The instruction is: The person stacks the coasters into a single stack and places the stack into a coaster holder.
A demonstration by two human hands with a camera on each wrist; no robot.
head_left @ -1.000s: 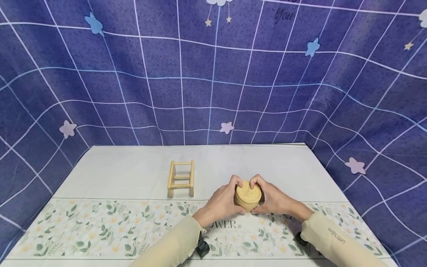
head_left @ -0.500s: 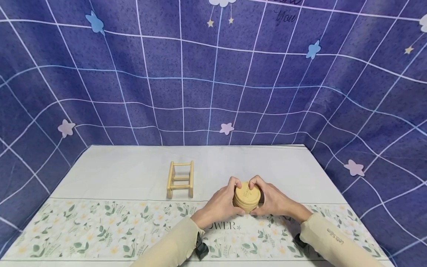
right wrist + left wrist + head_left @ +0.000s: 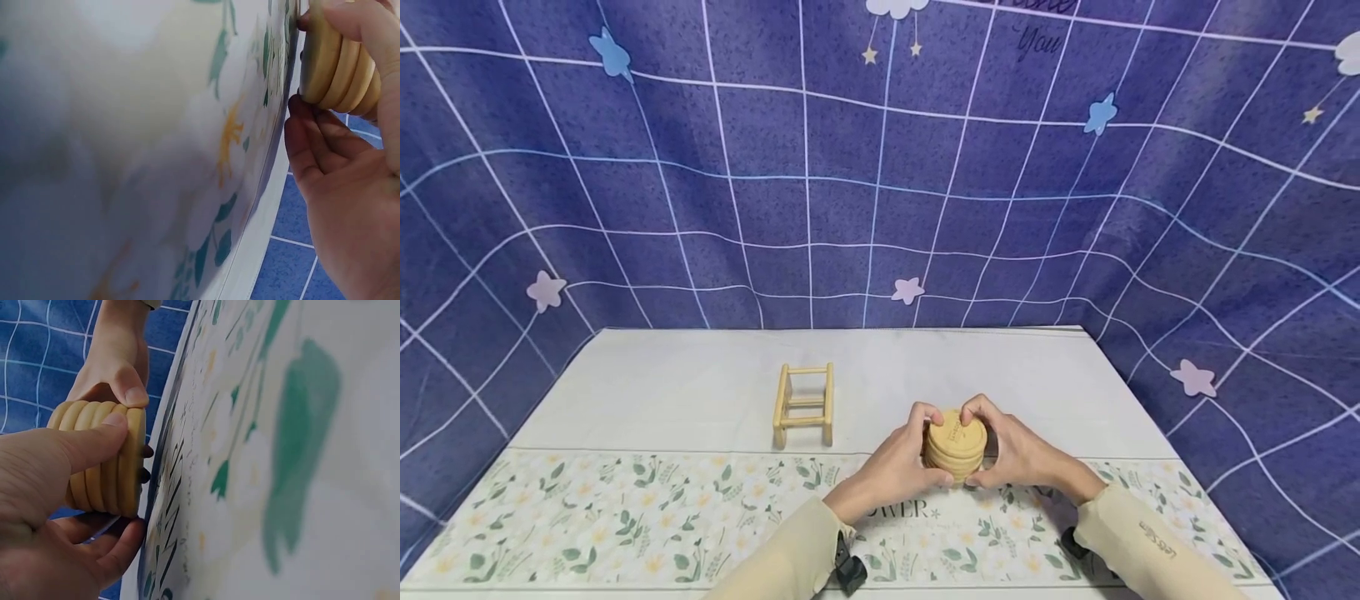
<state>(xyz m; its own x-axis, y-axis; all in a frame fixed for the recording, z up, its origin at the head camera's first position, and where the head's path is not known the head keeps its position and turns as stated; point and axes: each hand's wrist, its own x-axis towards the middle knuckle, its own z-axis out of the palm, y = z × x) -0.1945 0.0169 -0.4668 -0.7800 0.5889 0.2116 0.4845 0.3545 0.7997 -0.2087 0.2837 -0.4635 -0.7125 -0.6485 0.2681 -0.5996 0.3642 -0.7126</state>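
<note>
A stack of several round wooden coasters [image 3: 957,435], the top one with lettering, sits between both hands right of the middle in the head view. My left hand [image 3: 895,462] grips its left side, thumb on the near side, fingers curled round the far side. From the right, my right hand [image 3: 1022,454] grips it the same way. In the left wrist view the stack [image 3: 94,481] shows its ribbed edge and small dark bumps underneath. The right wrist view shows part of the stack [image 3: 340,69] close above the cloth; whether it touches, I cannot tell.
A small wooden rack [image 3: 805,422] with bars stands to the left, apart from the hands. A white table cloth [image 3: 685,392] with a floral band [image 3: 662,517] covers the table. A blue curtain [image 3: 842,208] with grid lines and stars hangs behind and at both sides.
The head view has shifted very slightly. Both hands keep their grip on the coaster stack, and the rack stays in its place.
</note>
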